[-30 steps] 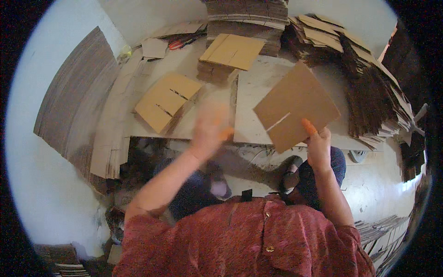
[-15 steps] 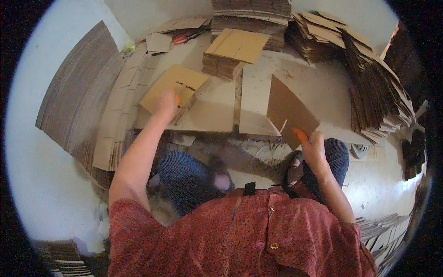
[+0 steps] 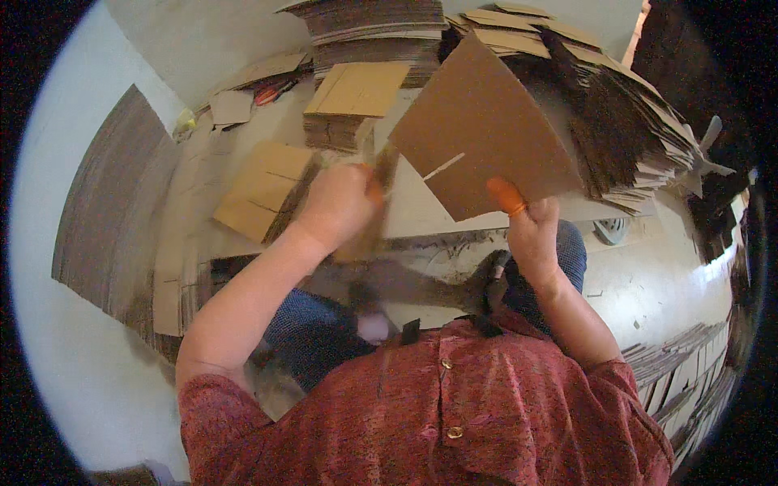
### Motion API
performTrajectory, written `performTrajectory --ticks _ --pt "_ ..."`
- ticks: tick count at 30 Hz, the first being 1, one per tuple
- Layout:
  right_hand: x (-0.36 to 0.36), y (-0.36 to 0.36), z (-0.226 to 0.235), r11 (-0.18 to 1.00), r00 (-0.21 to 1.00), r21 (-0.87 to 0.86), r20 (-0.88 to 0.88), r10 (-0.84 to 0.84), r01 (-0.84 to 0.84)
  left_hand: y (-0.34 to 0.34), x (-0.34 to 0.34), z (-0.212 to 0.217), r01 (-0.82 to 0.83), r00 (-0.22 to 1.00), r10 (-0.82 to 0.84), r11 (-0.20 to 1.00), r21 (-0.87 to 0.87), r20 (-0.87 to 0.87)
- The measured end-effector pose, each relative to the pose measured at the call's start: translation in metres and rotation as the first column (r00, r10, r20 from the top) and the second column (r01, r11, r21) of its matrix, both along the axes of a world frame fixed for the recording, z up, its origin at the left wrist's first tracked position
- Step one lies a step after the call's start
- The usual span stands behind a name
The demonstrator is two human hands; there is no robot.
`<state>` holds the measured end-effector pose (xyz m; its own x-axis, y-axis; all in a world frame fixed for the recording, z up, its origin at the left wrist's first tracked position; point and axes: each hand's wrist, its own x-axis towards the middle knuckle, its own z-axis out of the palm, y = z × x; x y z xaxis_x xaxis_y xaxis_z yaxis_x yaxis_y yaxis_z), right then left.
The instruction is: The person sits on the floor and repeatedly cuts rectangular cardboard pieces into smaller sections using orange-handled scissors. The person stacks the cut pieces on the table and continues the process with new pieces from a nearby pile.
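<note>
Worktop (image 3: 421, 215) carries tall cardboard stacks (image 3: 616, 121) along its far and right sides. A short stack (image 3: 356, 101) sits at centre rear; a loose sheet (image 3: 263, 190) lies to the left. Cardboard panel (image 3: 482, 130) is held tilted above the worktop. Right hand (image 3: 531, 231), fingers clamped on the panel's lower edge, shows an orange fingertip cover. Left hand (image 3: 336, 206) is clenched at the panel's left corner, blurred.

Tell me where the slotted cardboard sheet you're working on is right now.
In the head view, the slotted cardboard sheet is raised right of centre, gripped at its lower edge by the right hand, with the left hand at its left edge, above the worktable.
</note>
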<state>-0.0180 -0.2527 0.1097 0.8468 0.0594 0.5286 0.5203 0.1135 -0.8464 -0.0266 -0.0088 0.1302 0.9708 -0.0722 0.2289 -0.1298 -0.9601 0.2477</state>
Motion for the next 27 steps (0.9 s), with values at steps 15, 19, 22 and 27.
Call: performTrajectory --ticks 15,19,22,27 --pt "0.008 -0.043 -0.018 0.972 1.000 -0.235 -0.022 -0.001 -0.004 -0.051 0.007 -0.002 -0.085 0.949 -0.113 0.811 -0.580 -0.296" --pt "0.011 -0.043 -0.022 0.940 0.985 -0.330 -0.167 0.035 -0.089 -0.060 0.002 0.007 0.077 0.926 -0.291 0.771 -0.632 -0.242" --pt "0.007 -0.044 -0.014 0.771 0.955 -0.628 -0.280 -0.096 -0.107 -0.059 0.006 0.006 0.052 0.930 -0.306 0.657 -0.752 -0.203" --pt "0.035 -0.069 -0.086 0.784 0.944 -0.621 -0.253 -0.212 0.009 -0.061 -0.004 0.013 -0.109 0.946 -0.026 0.913 -0.393 -0.323"
